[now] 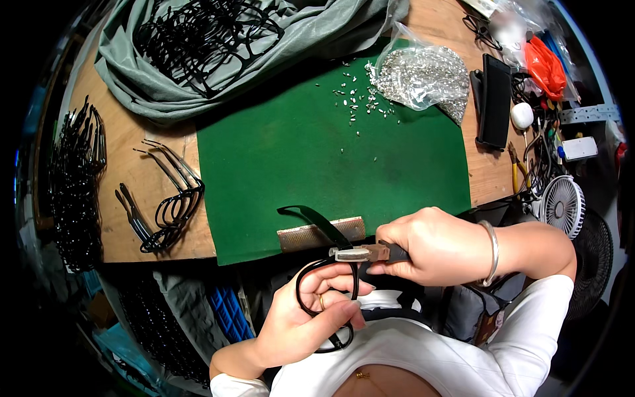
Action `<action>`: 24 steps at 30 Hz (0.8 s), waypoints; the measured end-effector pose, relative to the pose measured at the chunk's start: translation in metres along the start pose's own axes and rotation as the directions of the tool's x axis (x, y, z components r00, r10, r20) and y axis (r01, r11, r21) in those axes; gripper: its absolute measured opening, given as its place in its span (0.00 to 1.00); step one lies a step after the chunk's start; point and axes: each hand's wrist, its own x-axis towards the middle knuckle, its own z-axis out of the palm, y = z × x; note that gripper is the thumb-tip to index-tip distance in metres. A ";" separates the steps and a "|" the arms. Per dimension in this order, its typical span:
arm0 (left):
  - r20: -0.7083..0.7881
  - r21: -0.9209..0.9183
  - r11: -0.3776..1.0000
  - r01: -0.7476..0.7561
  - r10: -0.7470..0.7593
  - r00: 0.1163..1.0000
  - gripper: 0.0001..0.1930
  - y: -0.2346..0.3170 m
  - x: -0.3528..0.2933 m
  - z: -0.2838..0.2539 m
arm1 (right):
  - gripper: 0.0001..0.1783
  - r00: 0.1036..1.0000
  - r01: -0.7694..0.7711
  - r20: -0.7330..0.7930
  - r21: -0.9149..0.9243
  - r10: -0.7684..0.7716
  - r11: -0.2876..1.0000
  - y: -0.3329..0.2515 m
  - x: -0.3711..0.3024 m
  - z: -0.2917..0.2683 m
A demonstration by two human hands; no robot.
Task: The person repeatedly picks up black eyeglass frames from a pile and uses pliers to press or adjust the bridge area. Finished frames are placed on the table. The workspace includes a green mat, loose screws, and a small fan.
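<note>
Low in the picture, just in front of the table's near edge, my left hand (288,327) grips a black eyeglass frame (299,289) by its rims, with fingers curled through and around them. One black temple (314,220) stretches from the frame toward the table, over a ribbed metal plate (289,240) at the edge. In my right hand (436,245), fingers wrapped round dark handles, is a pair of pliers (360,253). The jaws sit at the frame's corner near the temple's root; whether they bite on anything there I cannot tell. My fingers partly hide the frame.
On the green mat (284,159) lie scattered small silver parts (354,99) beside a clear bag (423,76) full of them. Grey cloth (126,73) holds tangled black frames (205,40). More frames (175,205) stand at left. Right: a black case (494,102), yellow-handled pliers (516,169), a white fan (562,206).
</note>
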 end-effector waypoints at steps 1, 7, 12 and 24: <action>0.008 -0.002 1.000 -0.001 0.001 1.000 0.22 0.000 0.000 0.000 | 0.18 0.999 0.005 0.053 0.037 -0.007 0.999 0.001 0.001 -0.006; 0.005 -0.037 0.999 0.039 -0.038 0.999 0.23 0.011 0.006 0.000 | 0.14 0.978 0.017 0.206 0.116 -0.040 0.993 0.030 0.011 -0.028; -0.048 0.134 0.990 -0.046 0.053 0.997 0.25 0.028 -0.008 -0.003 | 0.11 0.930 0.116 -0.340 -0.080 -0.136 0.990 0.055 0.031 0.008; -0.101 0.961 -0.096 0.259 0.751 0.653 0.15 0.078 -0.004 -0.114 | 0.10 0.958 0.026 -0.286 0.002 -0.025 1.000 0.038 0.037 0.002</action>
